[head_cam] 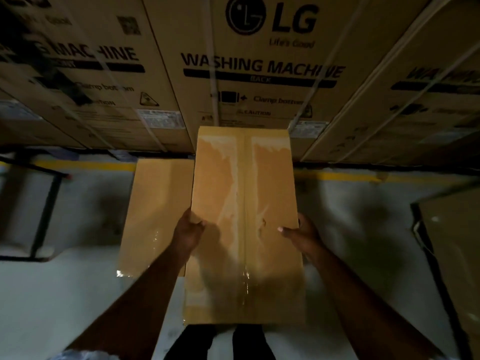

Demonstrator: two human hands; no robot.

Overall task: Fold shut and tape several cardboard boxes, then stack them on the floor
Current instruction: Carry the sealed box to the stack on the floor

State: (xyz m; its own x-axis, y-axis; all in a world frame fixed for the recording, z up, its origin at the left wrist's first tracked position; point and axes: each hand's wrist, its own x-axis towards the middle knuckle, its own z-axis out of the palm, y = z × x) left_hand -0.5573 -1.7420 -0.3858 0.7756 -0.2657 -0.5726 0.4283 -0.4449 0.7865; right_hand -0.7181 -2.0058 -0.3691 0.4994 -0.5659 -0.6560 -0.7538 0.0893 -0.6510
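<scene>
Dim warehouse floor (350, 216); at mid-frame the taped box (244, 203) is held above it. The left hand (188, 229) and right hand (302, 231) each grip a long edge, thumbs on top. To stack it well, I'd square it over the second box (155, 203) at its left and lower it level. Washing-machine cartons (259, 66) fill the top.

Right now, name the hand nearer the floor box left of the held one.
Left: left hand is over the floor box; right hand is across the held box.
</scene>
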